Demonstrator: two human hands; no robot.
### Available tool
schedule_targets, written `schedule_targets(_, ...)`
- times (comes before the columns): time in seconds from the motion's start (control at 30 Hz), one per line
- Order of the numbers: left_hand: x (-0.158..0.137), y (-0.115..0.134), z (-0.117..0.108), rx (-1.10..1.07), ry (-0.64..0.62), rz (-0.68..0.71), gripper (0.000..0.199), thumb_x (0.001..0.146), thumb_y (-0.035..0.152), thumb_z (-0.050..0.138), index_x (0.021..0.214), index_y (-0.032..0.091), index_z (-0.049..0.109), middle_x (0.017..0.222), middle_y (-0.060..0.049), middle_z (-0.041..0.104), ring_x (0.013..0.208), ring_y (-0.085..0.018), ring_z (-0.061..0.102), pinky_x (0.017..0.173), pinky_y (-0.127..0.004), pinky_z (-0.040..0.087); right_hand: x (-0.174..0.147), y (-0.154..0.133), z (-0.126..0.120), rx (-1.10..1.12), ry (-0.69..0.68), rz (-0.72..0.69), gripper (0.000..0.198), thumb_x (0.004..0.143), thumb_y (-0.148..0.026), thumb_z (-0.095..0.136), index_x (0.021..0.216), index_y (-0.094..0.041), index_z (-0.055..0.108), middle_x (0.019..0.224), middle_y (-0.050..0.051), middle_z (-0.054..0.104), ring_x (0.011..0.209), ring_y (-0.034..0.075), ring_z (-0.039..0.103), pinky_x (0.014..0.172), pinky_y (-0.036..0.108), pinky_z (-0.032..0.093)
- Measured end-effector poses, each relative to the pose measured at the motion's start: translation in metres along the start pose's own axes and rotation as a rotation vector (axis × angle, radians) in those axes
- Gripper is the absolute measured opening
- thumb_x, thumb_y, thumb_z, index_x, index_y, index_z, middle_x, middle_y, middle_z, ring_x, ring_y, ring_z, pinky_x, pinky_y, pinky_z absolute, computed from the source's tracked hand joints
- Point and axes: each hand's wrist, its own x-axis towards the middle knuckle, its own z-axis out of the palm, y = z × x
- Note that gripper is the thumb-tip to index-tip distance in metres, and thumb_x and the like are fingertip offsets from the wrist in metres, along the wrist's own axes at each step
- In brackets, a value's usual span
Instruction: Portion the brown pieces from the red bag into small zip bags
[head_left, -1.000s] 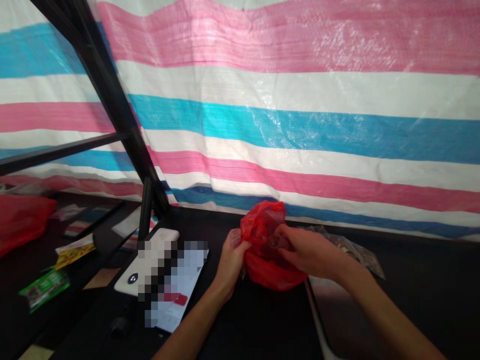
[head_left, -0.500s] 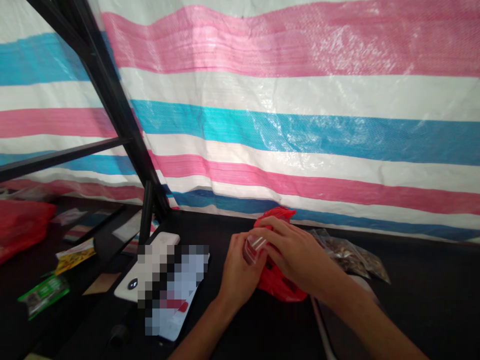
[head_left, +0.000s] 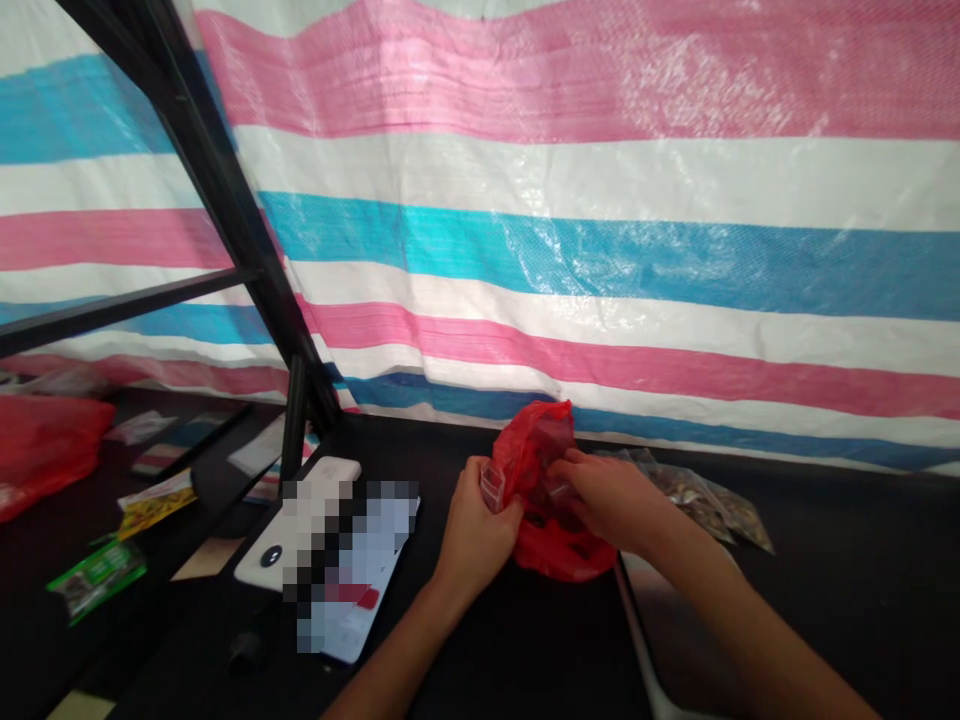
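Observation:
A red plastic bag (head_left: 566,550) stands crumpled on the black table in front of me, its mouth gathered upward. At its left side, my left hand (head_left: 482,525) curls round a small clear plastic piece (head_left: 492,487), with the thumb against the bag. My right hand (head_left: 611,498) reaches to the bag's mouth from the right. Its fingers are drawn together and partly hidden by the red film, so what they pinch does not show clearly. Just behind the right wrist lie clear bags of brown dried bits (head_left: 709,505).
Left of my hands lie a pale phone-like device (head_left: 259,560) and a lit phone (head_left: 375,570), both partly blurred out. Under my right forearm is a silver-edged flat device (head_left: 637,640). Green (head_left: 97,578) and yellow packets (head_left: 157,503) lie far left, near a black metal frame (head_left: 217,200).
My right hand has moved off the clear plastic piece, right and down to the bag's mouth. The bag's top now shows more, between the hands. My left hand keeps the clear piece.

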Motion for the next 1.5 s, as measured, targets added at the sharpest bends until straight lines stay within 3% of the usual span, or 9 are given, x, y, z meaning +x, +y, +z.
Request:
schedule_targets(0.37,0.006,0.001,0.004,-0.252,-0.033,-0.053,0.022,0.068,0.013,0.066,0.084,0.022,0.054,0.077,0.002,0.063,0.070,-0.015,0.060,0.067,-0.025,0.048,0.006,-0.010,0.009,0.154,0.022,-0.045,0.026,0.090,-0.022,0.060,0.115,-0.024,0.066,0.113,0.008,0.075,0.103,0.027,0.071,0.081,0.032,0.048)
schedule_targets(0.53,0.006,0.001,-0.001,-0.191,0.000,0.019,0.023,0.071,0.015,0.073,0.087,0.022,0.057,0.081,0.002,0.062,0.076,-0.016,0.059,0.073,-0.026,0.046,-0.004,0.000,-0.009,0.257,0.104,-0.029,0.022,0.093,-0.028,0.060,0.113,-0.024,0.065,0.105,0.005,0.075,0.090,0.023,0.070,0.076,0.031,0.048)
schedule_targets(0.67,0.002,0.000,0.000,0.001,0.019,0.139,0.016,0.078,0.016,0.070,0.092,0.022,0.063,0.092,-0.001,0.063,0.087,-0.018,0.059,0.081,-0.029,0.046,-0.011,-0.013,-0.027,0.368,0.289,-0.165,0.019,0.095,-0.027,0.058,0.112,-0.026,0.067,0.115,0.004,0.072,0.101,0.021,0.067,0.088,0.032,0.049)
schedule_targets(0.9,0.000,-0.005,0.005,-0.010,0.018,0.168,0.022,0.080,0.016,0.071,0.100,0.023,0.064,0.098,-0.002,0.063,0.093,-0.020,0.061,0.085,-0.030,0.046,-0.003,-0.035,-0.015,0.166,0.390,-0.307,0.037,0.098,-0.016,0.051,0.131,-0.027,0.065,0.135,0.009,0.064,0.119,0.027,0.062,0.101,0.044,0.049)
schedule_targets(1.07,0.000,0.001,0.001,0.080,0.039,0.148,0.021,0.078,0.015,0.070,0.096,0.023,0.063,0.095,-0.002,0.061,0.090,-0.021,0.060,0.084,-0.031,0.045,-0.007,-0.022,-0.024,0.294,0.468,-0.288,0.034,0.098,-0.020,0.054,0.130,-0.028,0.063,0.136,0.006,0.063,0.118,0.023,0.063,0.102,0.037,0.048)
schedule_targets(1.17,-0.001,0.013,-0.004,0.159,0.081,0.061,0.020,0.077,0.017,0.072,0.092,0.023,0.061,0.093,-0.003,0.058,0.089,-0.023,0.061,0.082,-0.032,0.044,-0.011,-0.011,-0.030,0.372,0.383,-0.248,0.031,0.094,-0.019,0.058,0.123,-0.027,0.066,0.130,0.006,0.065,0.108,0.021,0.066,0.096,0.035,0.049)
schedule_targets(1.3,-0.008,0.027,-0.011,0.273,0.142,-0.144,0.030,0.076,0.033,0.081,0.084,0.025,0.054,0.084,-0.002,0.057,0.071,-0.024,0.061,0.070,-0.031,0.037,-0.008,0.001,-0.017,0.365,0.107,-0.156,0.023,0.089,-0.016,0.058,0.106,-0.026,0.069,0.113,0.004,0.069,0.092,0.020,0.067,0.083,0.032,0.050)
schedule_targets(1.4,-0.016,0.024,-0.012,0.224,0.072,-0.225,0.040,0.072,0.042,0.086,0.082,0.026,0.050,0.063,0.003,0.053,0.057,-0.024,0.056,0.065,-0.030,0.030,-0.004,0.006,0.000,0.390,0.035,-0.123,0.027,0.084,-0.011,0.059,0.105,-0.026,0.068,0.109,0.005,0.069,0.090,0.021,0.067,0.079,0.033,0.049)
schedule_targets(1.5,-0.021,0.014,-0.008,0.027,-0.073,-0.232,0.041,0.070,0.030,0.086,0.087,0.026,0.049,0.058,0.004,0.056,0.053,-0.021,0.055,0.060,-0.028,0.030,0.000,0.008,0.012,0.440,0.018,-0.137,0.029,0.081,-0.008,0.058,0.103,-0.025,0.066,0.105,0.005,0.070,0.090,0.022,0.066,0.079,0.034,0.048)
